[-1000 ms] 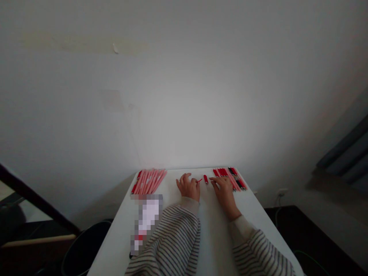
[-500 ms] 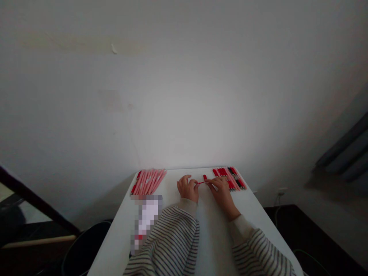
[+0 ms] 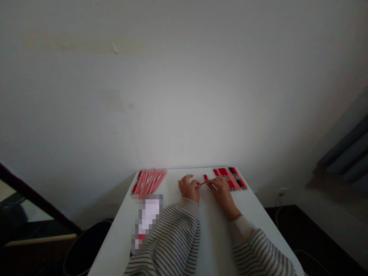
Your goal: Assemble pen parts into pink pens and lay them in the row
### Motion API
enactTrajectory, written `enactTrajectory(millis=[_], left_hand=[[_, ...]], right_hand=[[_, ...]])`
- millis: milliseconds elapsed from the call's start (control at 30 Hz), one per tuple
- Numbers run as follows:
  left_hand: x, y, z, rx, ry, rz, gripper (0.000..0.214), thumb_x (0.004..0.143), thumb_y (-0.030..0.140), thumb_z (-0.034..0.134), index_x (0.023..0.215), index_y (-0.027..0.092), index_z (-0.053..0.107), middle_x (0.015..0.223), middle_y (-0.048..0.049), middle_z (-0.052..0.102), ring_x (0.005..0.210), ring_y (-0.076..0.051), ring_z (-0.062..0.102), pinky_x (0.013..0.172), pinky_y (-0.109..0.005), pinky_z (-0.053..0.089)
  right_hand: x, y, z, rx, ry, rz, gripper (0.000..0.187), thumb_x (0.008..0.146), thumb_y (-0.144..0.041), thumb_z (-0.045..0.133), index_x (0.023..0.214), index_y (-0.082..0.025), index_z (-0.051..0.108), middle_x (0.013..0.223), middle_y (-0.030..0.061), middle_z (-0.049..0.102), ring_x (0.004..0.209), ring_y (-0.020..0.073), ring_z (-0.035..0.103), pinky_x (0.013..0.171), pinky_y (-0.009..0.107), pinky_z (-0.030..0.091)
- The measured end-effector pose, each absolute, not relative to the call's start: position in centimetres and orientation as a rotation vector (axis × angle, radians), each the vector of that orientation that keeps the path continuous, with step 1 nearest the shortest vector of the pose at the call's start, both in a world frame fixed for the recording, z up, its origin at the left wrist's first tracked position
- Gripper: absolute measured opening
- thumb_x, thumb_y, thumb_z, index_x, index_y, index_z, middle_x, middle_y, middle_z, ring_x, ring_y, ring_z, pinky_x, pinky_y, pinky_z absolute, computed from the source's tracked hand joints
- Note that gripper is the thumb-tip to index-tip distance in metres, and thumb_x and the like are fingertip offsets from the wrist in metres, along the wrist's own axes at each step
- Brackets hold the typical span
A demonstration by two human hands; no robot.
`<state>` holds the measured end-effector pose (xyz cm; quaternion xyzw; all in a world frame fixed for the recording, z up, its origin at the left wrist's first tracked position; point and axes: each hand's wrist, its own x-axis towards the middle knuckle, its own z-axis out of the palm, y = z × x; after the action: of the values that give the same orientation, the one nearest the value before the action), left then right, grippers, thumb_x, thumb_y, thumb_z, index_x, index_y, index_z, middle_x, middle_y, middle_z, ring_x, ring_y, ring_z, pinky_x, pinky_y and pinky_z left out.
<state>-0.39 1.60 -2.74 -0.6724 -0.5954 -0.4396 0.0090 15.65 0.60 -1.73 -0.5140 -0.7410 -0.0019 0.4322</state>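
At the far middle of the white table [image 3: 212, 230], I'm watching the left hand [image 3: 189, 188] and right hand [image 3: 222, 191], apart a second ago, now meeting. Both are pinching the thin red plastic pen refill [image 3: 202, 183], and the short red pen cap [image 3: 205, 177] is lying just beside the right fingertips.

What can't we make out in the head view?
All in the head view:
- Whatever lies under the pixelated patch: blurred out.
- Whether the right hand grips or only touches the thin red piece in the left hand: too small, dim.
- The dark bin: cut off by the bottom edge.
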Motion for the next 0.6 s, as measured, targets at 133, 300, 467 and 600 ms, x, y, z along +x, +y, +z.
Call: enactTrajectory(millis=[133, 300, 467, 600], left_hand=[[-0.02, 1.25, -2.44, -2.062, -1.914, -1.326, 0.004, 0.069, 0.022, 0.071, 0.070, 0.026, 0.069, 0.115, -0.0030, 0.058, 0.115, -0.024, 0.046, 0.105, -0.054, 0.028], [0.08, 1.11, -2.17, -2.065, -1.934, -1.263, 0.003, 0.071, 0.024, 0.069, 0.071, 0.027, 0.070, 0.117, -0.0028, 0.058, 0.116, -0.025, 0.045, 0.107, -0.056, 0.025], [0.13, 1.14, -2.19, -2.056, -1.944, -1.236, 0.003, 0.069, 0.025, 0.071, 0.070, 0.028, 0.071, 0.117, -0.0025, 0.058, 0.117, -0.025, 0.044, 0.108, -0.057, 0.024], [0.28, 1.08, -2.24, -2.054, -1.926, -1.223, 0.005, 0.068, 0.024, 0.072, 0.071, 0.028, 0.071, 0.116, -0.0025, 0.058, 0.116, -0.025, 0.045, 0.109, -0.056, 0.024]], right_hand=[[15.61, 0.50, -1.65, -1.287, -1.847, -0.012, 0.028, 0.091, -0.041, 0.048, 0.096, -0.027, 0.072, 0.082, 0.0046, 0.067, 0.091, 0.0221, 0.054, 0.082, 0.036, 0.038], [15.51, 0.32, -1.46, -1.299, -1.836, -0.037, 0.028, 0.091, -0.041, 0.048, 0.094, -0.027, 0.072, 0.083, 0.0055, 0.067, 0.090, 0.0224, 0.054, 0.082, 0.037, 0.038], [15.57, 0.35, -1.38, -1.322, -1.857, -0.021, 0.025, 0.090, -0.039, 0.050, 0.094, -0.027, 0.072, 0.086, 0.0051, 0.067, 0.091, 0.0220, 0.053, 0.083, 0.037, 0.036], [15.55, 0.40, -1.43, -1.322, -1.868, -0.016, 0.023, 0.089, -0.037, 0.052, 0.092, -0.028, 0.072, 0.086, 0.0042, 0.068, 0.092, 0.0223, 0.052, 0.084, 0.037, 0.035]])
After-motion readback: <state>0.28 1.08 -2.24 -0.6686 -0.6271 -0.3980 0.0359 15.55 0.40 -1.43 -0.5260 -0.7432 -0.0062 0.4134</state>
